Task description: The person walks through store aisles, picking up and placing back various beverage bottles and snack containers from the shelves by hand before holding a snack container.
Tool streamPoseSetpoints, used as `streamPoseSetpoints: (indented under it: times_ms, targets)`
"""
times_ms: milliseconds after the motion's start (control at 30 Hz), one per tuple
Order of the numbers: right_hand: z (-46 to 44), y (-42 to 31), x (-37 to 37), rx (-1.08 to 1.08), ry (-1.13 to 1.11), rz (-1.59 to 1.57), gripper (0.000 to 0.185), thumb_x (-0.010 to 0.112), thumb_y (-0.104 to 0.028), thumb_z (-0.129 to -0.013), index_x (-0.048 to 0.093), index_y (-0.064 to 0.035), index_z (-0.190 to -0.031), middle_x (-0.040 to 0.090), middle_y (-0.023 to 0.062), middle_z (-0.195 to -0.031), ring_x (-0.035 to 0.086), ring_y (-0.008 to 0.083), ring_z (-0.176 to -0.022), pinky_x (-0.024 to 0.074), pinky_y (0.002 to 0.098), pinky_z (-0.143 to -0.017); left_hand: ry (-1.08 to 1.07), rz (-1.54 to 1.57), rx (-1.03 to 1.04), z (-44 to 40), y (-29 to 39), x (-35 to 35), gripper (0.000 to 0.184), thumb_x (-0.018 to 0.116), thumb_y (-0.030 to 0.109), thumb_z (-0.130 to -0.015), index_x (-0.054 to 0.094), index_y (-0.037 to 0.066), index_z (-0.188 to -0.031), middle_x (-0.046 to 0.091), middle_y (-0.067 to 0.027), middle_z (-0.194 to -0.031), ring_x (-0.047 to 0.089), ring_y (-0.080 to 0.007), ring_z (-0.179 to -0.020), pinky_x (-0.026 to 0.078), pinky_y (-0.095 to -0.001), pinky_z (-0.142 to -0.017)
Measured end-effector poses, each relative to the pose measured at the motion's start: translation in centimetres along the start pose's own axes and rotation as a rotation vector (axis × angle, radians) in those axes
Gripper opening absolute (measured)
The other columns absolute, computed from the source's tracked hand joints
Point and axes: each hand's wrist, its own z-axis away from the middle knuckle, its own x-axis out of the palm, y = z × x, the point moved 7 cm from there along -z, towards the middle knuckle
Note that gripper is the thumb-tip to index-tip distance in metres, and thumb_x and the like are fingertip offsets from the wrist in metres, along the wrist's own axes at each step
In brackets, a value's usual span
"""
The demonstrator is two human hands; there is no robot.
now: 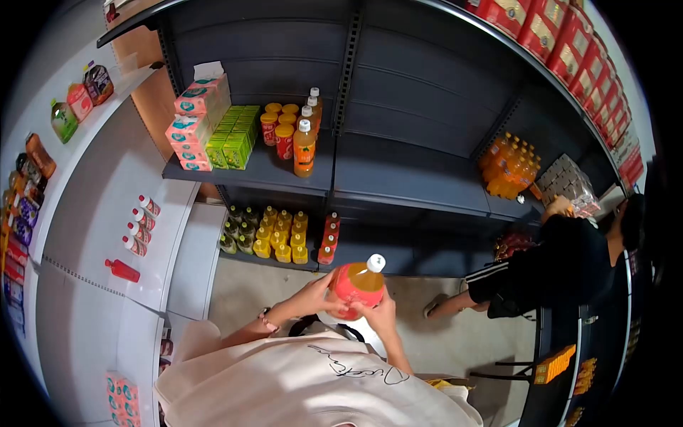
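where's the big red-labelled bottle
In the head view, below and slightly right of centre, the bottle is held by the left hand and right hand.

This looks like a shop, or a room fitted out as one. Dark shelving [413, 167] with a slotted metal upright [348, 67] carries packaged goods sorted by kind: pink tissue packs [190, 154], green cartons [236, 151], red tubs with yellow lids [284, 142], and a file of orange drink bottles [304, 151]. Lower down, yellow bottles [282, 238] stand in close ranks. Matching red packages [544, 32] line the top shelf, and white shelving [89, 192] along the left holds further bottles and packets.
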Motion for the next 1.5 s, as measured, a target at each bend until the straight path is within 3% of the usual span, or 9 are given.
streamPoseSetpoints:
  times_ms: [267, 400, 500, 600, 800, 867, 1100, 1300, 1500]
  targets:
    - [-19.7, 1.6, 0.4, -0.119, -0.081, -0.149, 0.089, 0.086, -0.032, -0.057, 0.043, 0.0012, -0.127, 0.061, 0.0178, -0.111, 0.059, 0.0251, -0.105, 0.0474, 0.0349, -0.089, -0.059, -0.11, 0.067, -16.1, -2.4, -8.8, 0.095, 0.074, 0.023, -0.074, 0.011, 0.0, -0.142, 0.032, -0.019, -0.14, 0.031, -0.0266, -0.132, 0.027, -0.0359, -0.108]
    - [-27.5, -0.8, -0.3, -0.147, -0.1, -0.033, 0.088, 0.086, -0.029, -0.057, 0.041, 0.0017, -0.126, 0.058, 0.0138, -0.115, 0.056, 0.0205, -0.108, 0.0441, 0.0335, -0.093, 0.009, -0.238, 0.06, -22.4, -2.3, -12.3, 0.092, 0.072, 0.021, -0.075, 0.012, 0.0, -0.141, 0.036, -0.0219, -0.137, 0.036, -0.0329, -0.129, 0.033, -0.0389, -0.104]
    - [-33.9, 0.2, -1.0, -0.214, -0.141, -0.024, 0.09, 0.086, -0.03, -0.058, 0.039, 0.001, -0.128, 0.056, 0.0153, -0.119, 0.054, 0.0237, -0.111, 0.043, 0.0345, -0.094, 0.154, -0.348, 0.044, -27.4, -2.7, -14.5, 0.088, 0.069, 0.021, -0.075, 0.014, 0.0, -0.14, 0.052, -0.0257, -0.12, 0.049, -0.0397, -0.114, 0.042, -0.0432, -0.094]
    - [-41.0, 1.2, -1.3, -0.276, -0.13, -0.038, 0.089, 0.085, -0.034, -0.058, 0.041, -0.0013, -0.127, 0.058, 0.0172, -0.118, 0.055, 0.0276, -0.112, 0.0436, 0.036, -0.094, 0.337, -0.543, -0.119, -32.4, -3.9, -17.4, 0.082, 0.064, 0.021, -0.075, 0.019, -0.004, -0.139, 0.061, -0.0285, -0.085, 0.06, -0.044, -0.085, 0.048, -0.048, -0.079]
    - [-54.4, 5.2, -0.2, -0.378, -0.162, -0.01, 0.088, 0.086, -0.037, -0.057, 0.042, 0.0006, -0.124, 0.058, 0.0169, -0.116, 0.056, 0.0265, -0.109, 0.0453, 0.0348, -0.09, 0.537, -0.497, -0.338, -40.7, -8.0, -19.9, 0.077, 0.061, 0.021, -0.079, 0.019, -0.008, -0.137, 0.06, -0.03, -0.095, 0.058, -0.0428, -0.094, 0.046, -0.0477, -0.085]
    - [-58.3, 7.5, 0.6, -0.281, -0.211, -0.112, 0.08, 0.084, -0.024, -0.064, 0.04, 0.0009, -0.126, 0.054, 0.0138, -0.12, 0.053, 0.0218, -0.111, 0.0427, 0.0337, -0.094, 0.449, -0.495, -0.388, -43.3, -8.9, -19.8, 0.076, 0.061, 0.022, -0.079, 0.021, -0.006, -0.136, 0.06, -0.0276, -0.102, 0.058, -0.0402, -0.097, 0.047, -0.0436, -0.085]
    - [-66.5, 7.7, 2.4, -0.533, -0.296, -0.162, 0.076, 0.082, -0.021, -0.064, 0.038, 0.0014, -0.122, 0.055, 0.0148, -0.115, 0.057, 0.0242, -0.103, 0.0461, 0.0335, -0.087, 0.729, -0.238, -0.31, -49.6, -13.9, -21.5, 0.072, 0.06, 0.023, -0.08, 0.021, -0.008, -0.132, 0.061, -0.0233, -0.103, 0.06, -0.0353, -0.097, 0.049, -0.0381, -0.079]
    - [-67.0, 5.8, 0.5, -0.377, -0.192, -0.194, 0.073, 0.079, -0.012, -0.068, 0.031, 0.0008, -0.122, 0.05, 0.0146, -0.114, 0.054, 0.022, -0.102, 0.0453, 0.0329, -0.086, 0.738, -0.206, -0.3, -52.1, -14.6, -21.0, 0.07, 0.062, 0.028, -0.08, 0.025, -0.01, -0.127, 0.06, -0.0257, -0.102, 0.06, -0.037, -0.096, 0.049, -0.0387, -0.079]
    - [-65.8, 6.4, 1.5, -0.443, -0.066, -0.181, 0.077, 0.082, -0.017, -0.066, 0.032, 0.0018, -0.122, 0.047, 0.0156, -0.116, 0.053, 0.025, -0.1, 0.0471, 0.0322, -0.083, 0.721, -0.17, -0.281, -51.3, -12.2, -20.8, 0.079, 0.066, 0.028, -0.077, 0.024, -0.012, -0.131, 0.061, -0.0261, -0.099, 0.061, -0.0338, -0.096, 0.049, -0.0363, -0.077]
